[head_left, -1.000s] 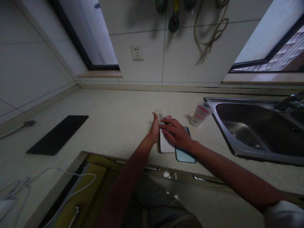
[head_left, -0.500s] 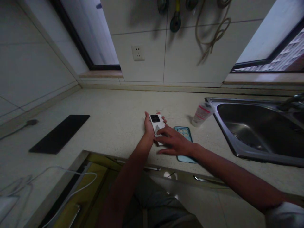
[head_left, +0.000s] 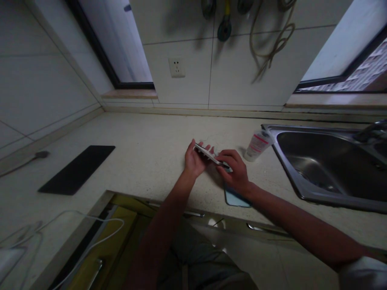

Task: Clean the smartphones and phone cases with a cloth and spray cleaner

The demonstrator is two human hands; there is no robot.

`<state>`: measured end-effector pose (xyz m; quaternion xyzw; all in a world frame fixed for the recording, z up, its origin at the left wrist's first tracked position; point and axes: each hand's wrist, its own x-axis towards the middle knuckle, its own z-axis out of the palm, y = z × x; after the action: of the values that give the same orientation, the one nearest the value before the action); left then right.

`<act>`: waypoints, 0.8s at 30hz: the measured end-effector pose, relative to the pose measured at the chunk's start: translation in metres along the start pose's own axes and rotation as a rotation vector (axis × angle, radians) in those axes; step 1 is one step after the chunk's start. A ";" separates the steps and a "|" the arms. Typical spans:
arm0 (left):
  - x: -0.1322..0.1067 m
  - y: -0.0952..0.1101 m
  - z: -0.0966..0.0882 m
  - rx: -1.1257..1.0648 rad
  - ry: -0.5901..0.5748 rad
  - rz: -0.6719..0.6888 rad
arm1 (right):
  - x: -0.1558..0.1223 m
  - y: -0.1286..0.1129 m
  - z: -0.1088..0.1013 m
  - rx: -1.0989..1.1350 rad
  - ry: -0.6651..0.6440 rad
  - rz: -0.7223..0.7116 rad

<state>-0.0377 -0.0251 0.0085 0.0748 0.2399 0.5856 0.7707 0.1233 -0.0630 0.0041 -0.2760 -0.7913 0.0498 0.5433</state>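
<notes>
A white smartphone [head_left: 208,153] is held above the counter, tilted so its thin edge faces me. My left hand [head_left: 193,163] is palm up under the phone's far left end, its thumb at that end and its fingertips showing behind. My right hand [head_left: 237,168] grips the phone's near right end between thumb and fingers. Beneath my right hand and wrist lies a light blue phone case [head_left: 237,199] on the counter. Its upper part is mostly hidden by that hand.
A clear plastic cup [head_left: 256,145] with red print leans by the steel sink [head_left: 298,189] on the right. On the counter [head_left: 145,161], a black flat mat [head_left: 78,169] lies to the left. A white cable [head_left: 102,220] hangs over the counter edge by a yellow-green cabinet.
The phone has turned from showing its back and camera block to nearly edge-on. My right hand has moved from lying over its back to gripping its right end.
</notes>
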 end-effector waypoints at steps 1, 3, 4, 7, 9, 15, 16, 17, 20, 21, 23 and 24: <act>0.001 -0.001 0.000 0.000 -0.015 0.017 | 0.001 -0.001 0.000 0.014 0.035 0.065; 0.003 -0.004 0.000 0.012 -0.046 0.064 | 0.003 -0.003 0.000 0.076 0.120 0.225; 0.004 -0.005 0.000 0.024 -0.057 0.088 | 0.003 -0.002 0.001 0.121 0.162 0.308; 0.006 -0.007 0.000 0.047 -0.048 0.151 | 0.001 0.001 0.006 0.241 0.213 0.509; 0.005 -0.005 0.001 0.036 -0.038 0.173 | -0.002 0.006 0.010 0.303 0.161 0.580; -0.005 0.001 0.005 -0.026 -0.162 0.102 | -0.005 0.013 0.014 0.527 -0.021 0.746; -0.007 0.001 0.006 -0.033 -0.176 0.085 | -0.004 0.013 0.013 0.557 -0.017 0.779; -0.008 0.002 0.007 -0.041 -0.183 0.073 | -0.002 0.013 0.012 0.581 -0.005 0.807; -0.008 0.004 0.007 -0.079 -0.173 0.075 | 0.002 0.014 0.010 0.626 0.049 0.875; -0.007 0.005 0.006 -0.093 -0.165 0.082 | 0.003 0.015 0.010 0.626 0.081 0.890; -0.006 0.006 0.004 -0.114 -0.151 0.093 | 0.005 0.019 0.008 0.597 0.165 0.902; -0.005 0.007 0.003 -0.119 -0.147 0.093 | 0.006 0.021 0.007 0.570 0.212 0.897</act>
<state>-0.0436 -0.0275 0.0153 0.0825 0.1437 0.6269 0.7613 0.1236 -0.0414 -0.0019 -0.4319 -0.4915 0.4616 0.5990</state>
